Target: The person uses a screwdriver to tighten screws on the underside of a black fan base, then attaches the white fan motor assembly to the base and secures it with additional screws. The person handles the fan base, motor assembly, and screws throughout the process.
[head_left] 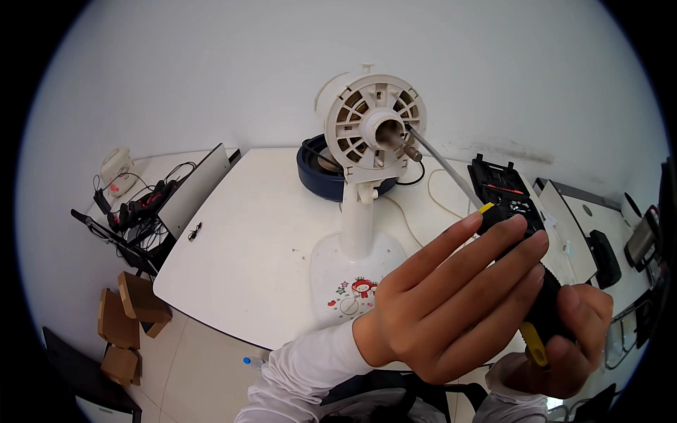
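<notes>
A white table fan (357, 218) stands upright on the desk with its blades and guard off, so the round motor housing (345, 132) and metal shaft (410, 150) are bare. A long screwdriver (451, 171) with a black and yellow handle slants up from the right. Its tip meets the right side of the housing's front, beside the central collar. My left hand (451, 303) lies across the handle near the blade, fingers over it and thumb hidden. Farther back, my right hand (575, 345) is closed round the handle's rear end.
Behind the fan sits a dark blue round part (321, 176) with a black cable. An open black tool case (504, 180) lies at the right. Small black pieces (194, 230) rest on the desk's left side. Cardboard boxes (120, 321) and a blue-capped bottle (252, 362) are on the floor.
</notes>
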Available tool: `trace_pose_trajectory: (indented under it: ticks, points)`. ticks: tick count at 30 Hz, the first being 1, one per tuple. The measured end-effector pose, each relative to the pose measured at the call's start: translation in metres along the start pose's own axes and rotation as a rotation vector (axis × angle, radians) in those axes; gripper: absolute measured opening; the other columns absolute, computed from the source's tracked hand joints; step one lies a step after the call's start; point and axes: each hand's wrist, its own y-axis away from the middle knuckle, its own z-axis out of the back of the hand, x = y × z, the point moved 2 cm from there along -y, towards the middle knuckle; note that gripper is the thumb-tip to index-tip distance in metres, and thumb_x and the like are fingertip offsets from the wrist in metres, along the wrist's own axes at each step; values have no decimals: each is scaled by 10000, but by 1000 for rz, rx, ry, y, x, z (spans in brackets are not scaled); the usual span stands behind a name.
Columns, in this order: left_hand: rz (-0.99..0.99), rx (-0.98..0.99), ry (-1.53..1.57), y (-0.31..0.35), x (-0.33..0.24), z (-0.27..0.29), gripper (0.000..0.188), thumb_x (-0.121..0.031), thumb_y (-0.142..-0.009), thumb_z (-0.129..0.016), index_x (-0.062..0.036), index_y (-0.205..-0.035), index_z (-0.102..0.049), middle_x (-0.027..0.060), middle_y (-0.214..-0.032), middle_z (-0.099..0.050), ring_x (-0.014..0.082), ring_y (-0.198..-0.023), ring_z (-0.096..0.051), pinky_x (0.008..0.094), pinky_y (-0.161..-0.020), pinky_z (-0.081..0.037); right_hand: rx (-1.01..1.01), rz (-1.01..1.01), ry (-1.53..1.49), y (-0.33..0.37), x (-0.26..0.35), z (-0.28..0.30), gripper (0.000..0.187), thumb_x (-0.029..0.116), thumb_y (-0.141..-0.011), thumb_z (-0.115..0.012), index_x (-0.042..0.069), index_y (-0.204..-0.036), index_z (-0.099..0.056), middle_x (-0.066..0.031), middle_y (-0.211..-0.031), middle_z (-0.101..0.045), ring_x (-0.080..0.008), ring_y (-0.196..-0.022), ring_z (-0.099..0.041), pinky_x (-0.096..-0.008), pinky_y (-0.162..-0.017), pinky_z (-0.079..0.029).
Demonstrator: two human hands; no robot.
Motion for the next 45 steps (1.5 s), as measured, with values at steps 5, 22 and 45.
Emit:
trace_pose_trajectory:
  ticks: [5, 22, 45]
  points:
    - [-9, 1, -12, 2, -1, -4, 112, -108, -753, -581, -55, -837, -632, 81, -945, -674, 248, -906, -647, 375, -835, -496, -31, 30, 83, -2, 2, -1, 495, 238, -858, -595, 113, -1260, -335, -185, -1130, -480, -222, -757, -533, -281, -588, -445]
    - [-20, -292, 141, 4, -8, -20, 53, -102, -729, -583, -73, -772, -574, 77, -831, -622, 255, -796, -642, 389, -727, -549, -174, -97, 88, 8, 2, -10, 479, 242, -823, -648, 27, -1150, -372, -210, -991, -530, -225, -773, -571, -278, -621, -468]
    - [-150, -175, 194, 12, -2, -19, 161, -105, -749, -584, -50, -877, -502, 120, -881, -610, 297, -822, -637, 436, -761, -535, -246, -49, 12, 22, -6, -11, 541, 366, -818, -639, 24, -1162, -398, -230, -969, -522, -246, -771, -589, -275, -622, -504]
